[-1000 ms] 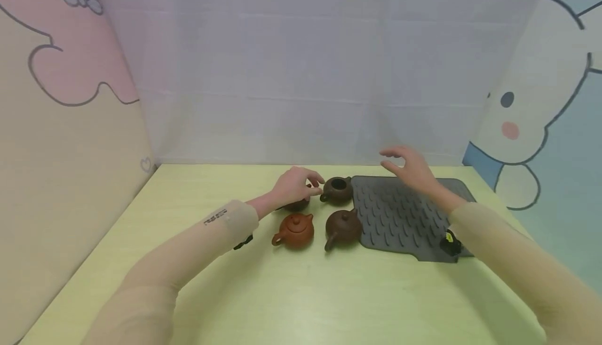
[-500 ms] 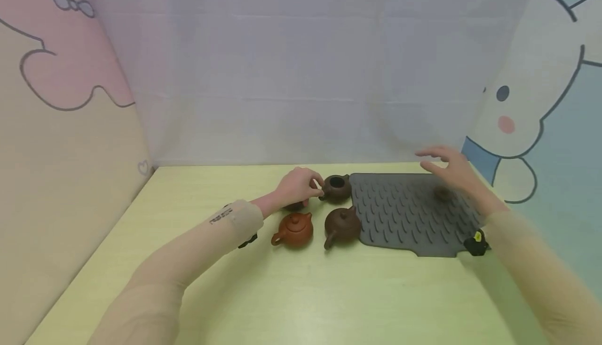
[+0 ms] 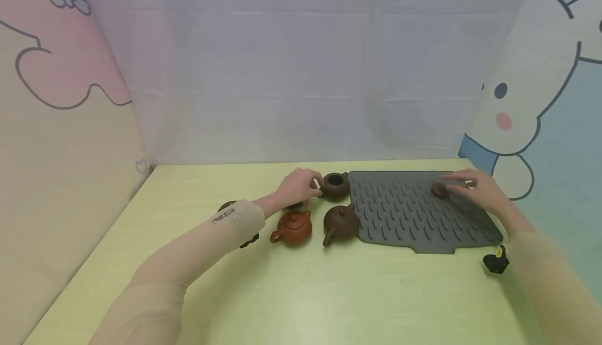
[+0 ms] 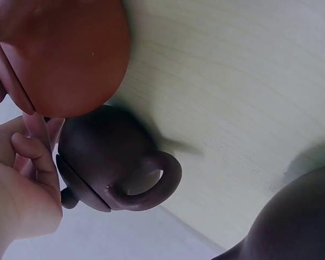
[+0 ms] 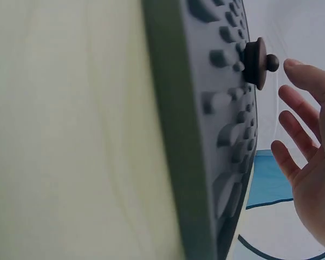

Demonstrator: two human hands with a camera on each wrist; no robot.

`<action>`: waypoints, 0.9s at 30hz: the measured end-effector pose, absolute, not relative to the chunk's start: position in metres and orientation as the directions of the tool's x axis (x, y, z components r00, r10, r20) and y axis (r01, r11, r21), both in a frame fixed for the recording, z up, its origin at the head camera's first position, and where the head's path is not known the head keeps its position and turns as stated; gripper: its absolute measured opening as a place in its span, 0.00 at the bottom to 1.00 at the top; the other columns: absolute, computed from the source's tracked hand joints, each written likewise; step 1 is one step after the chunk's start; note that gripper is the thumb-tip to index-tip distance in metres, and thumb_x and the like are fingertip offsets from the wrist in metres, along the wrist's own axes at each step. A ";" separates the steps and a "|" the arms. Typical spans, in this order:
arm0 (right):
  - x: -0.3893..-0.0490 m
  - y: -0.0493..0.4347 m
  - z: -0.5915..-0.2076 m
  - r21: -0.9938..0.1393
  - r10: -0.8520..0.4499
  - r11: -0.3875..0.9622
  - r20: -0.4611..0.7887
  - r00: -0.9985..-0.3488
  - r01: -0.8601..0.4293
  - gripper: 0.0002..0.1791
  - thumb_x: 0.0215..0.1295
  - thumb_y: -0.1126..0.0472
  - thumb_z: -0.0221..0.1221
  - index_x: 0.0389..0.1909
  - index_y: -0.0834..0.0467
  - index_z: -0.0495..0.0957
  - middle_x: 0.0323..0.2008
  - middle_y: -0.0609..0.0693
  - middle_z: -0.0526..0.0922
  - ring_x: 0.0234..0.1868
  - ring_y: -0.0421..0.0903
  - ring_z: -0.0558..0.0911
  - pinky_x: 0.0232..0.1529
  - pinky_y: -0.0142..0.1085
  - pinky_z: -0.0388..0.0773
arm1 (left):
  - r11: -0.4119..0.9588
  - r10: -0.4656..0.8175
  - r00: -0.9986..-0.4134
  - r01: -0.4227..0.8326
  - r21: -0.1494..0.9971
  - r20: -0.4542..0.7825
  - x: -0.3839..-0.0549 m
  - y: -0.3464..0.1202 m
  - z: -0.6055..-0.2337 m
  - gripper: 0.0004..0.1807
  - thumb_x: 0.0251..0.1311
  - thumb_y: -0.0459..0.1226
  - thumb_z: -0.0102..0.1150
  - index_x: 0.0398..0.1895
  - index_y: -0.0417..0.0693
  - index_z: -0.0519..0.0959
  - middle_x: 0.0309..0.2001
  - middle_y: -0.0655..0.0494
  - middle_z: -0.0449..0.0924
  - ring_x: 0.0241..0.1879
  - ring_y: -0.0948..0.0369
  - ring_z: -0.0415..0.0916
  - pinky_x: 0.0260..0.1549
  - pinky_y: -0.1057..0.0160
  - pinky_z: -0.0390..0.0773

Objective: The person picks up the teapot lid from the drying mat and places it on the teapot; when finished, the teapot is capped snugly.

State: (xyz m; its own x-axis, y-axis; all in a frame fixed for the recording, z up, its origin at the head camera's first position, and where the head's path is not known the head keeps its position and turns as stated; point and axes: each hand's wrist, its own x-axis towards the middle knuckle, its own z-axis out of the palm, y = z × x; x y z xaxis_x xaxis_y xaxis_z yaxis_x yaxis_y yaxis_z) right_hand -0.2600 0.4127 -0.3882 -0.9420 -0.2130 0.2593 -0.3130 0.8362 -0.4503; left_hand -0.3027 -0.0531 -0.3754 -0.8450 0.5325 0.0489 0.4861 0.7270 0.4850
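In the head view, my left hand [image 3: 299, 185] pinches the handle of a dark brown lidless teapot [image 3: 336, 187]. Its curled fingers also show in the left wrist view, beside a lidded dark teapot [image 4: 105, 154]. An orange-brown teapot [image 3: 294, 228] and another dark lidded teapot [image 3: 340, 223] stand in front. My right hand [image 3: 479, 191] reaches over the grey studded mat [image 3: 400, 209], thumb and fingers spread beside a small round teapot lid [image 3: 440, 190]. In the right wrist view a gap shows between the fingertips and the lid's knob [image 5: 272, 63].
Part of another dark teapot [image 3: 228, 205] shows behind the left sleeve. The table [image 3: 301, 292] is pale yellow-green. A white sheet [image 3: 282, 73] hangs at the back, with cartoon-printed panels [image 3: 559, 125] at both sides.
My right hand has moved right and down across the mat to the lid, which has come into view. My left hand stays at the lidless teapot, its fingers now on the handle.
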 end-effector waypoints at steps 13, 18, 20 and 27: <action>-0.264 0.410 -0.396 -0.443 -0.168 0.866 0.175 -0.970 -0.230 0.18 0.71 0.54 0.59 0.53 0.62 0.82 0.53 0.65 0.83 0.55 0.63 0.77 0.52 0.61 0.74 | 0.741 0.538 -0.842 0.497 0.451 0.043 -0.300 -0.052 -0.374 0.09 0.64 0.38 0.64 0.46 0.51 0.83 0.35 0.55 0.89 0.14 0.61 0.80 0.23 0.69 0.75; -0.272 0.405 -0.397 -0.394 -0.219 0.873 0.210 -0.953 -0.287 0.13 0.70 0.60 0.59 0.48 0.66 0.82 0.47 0.66 0.84 0.51 0.64 0.80 0.50 0.61 0.76 | 0.737 0.538 -0.842 0.496 0.459 0.044 -0.300 -0.052 -0.374 0.09 0.64 0.38 0.63 0.46 0.51 0.82 0.35 0.55 0.89 0.14 0.60 0.81 0.23 0.69 0.75; -0.276 0.402 -0.398 -0.368 -0.246 0.873 0.236 -0.940 -0.321 0.11 0.69 0.62 0.59 0.45 0.67 0.81 0.44 0.65 0.85 0.48 0.64 0.81 0.48 0.60 0.77 | 0.734 0.536 -0.843 0.492 0.468 0.044 -0.300 -0.052 -0.374 0.08 0.64 0.37 0.63 0.46 0.51 0.82 0.35 0.55 0.88 0.14 0.60 0.80 0.23 0.69 0.75; -0.287 0.389 -0.395 -0.330 -0.307 0.852 0.311 -0.899 -0.406 0.08 0.67 0.66 0.61 0.41 0.67 0.81 0.38 0.62 0.85 0.42 0.60 0.82 0.45 0.59 0.78 | 0.726 0.542 -0.839 0.493 0.479 0.042 -0.299 -0.052 -0.373 0.09 0.64 0.37 0.63 0.47 0.49 0.82 0.35 0.54 0.88 0.14 0.59 0.81 0.26 0.71 0.76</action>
